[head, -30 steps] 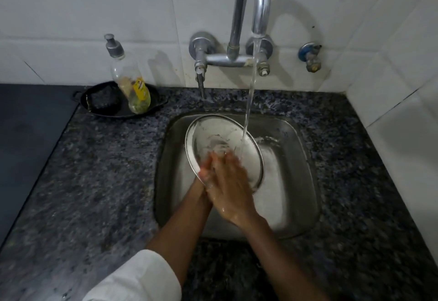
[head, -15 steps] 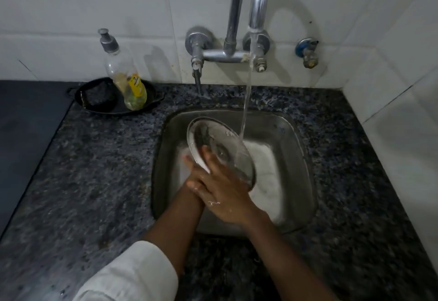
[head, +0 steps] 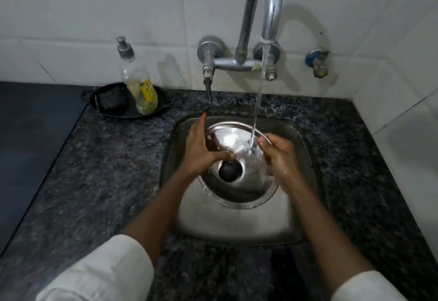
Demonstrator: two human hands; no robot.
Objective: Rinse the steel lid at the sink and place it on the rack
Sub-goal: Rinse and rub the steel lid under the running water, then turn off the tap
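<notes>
I hold the round, shiny steel lid (head: 239, 165) between my two hands, dome side up over the square steel sink (head: 237, 224), so the falling water strikes its top and runs off the rim into the basin below. My left hand (head: 201, 149) braces the lid's left edge, fingers spread upward and thumb laid across the dome just above the black round knob (head: 228, 172). My right hand (head: 282, 158) is clamped on the opposite rim, fingertips curled over the thin edge. The hands are apart, the lid spanning between them.

The thin clear stream (head: 257, 111) drops from the curved chrome wall tap (head: 265, 16) ahead of my hands and lands on the dome close to my right fingers. I tilt the lid a little so the wet sheet slides away.

The metal looks smooth and slick, catching bright glare. The speckled dark granite worktop (head: 106, 170) surrounds the sink. Beyond my left hand sits a clear plastic pump bottle of yellowish soap (head: 139, 82) in a shallow black dish (head: 166, 104) beside a dark scrubber (head: 113, 101). I see no rack here; rinsing seems unfinished.
</notes>
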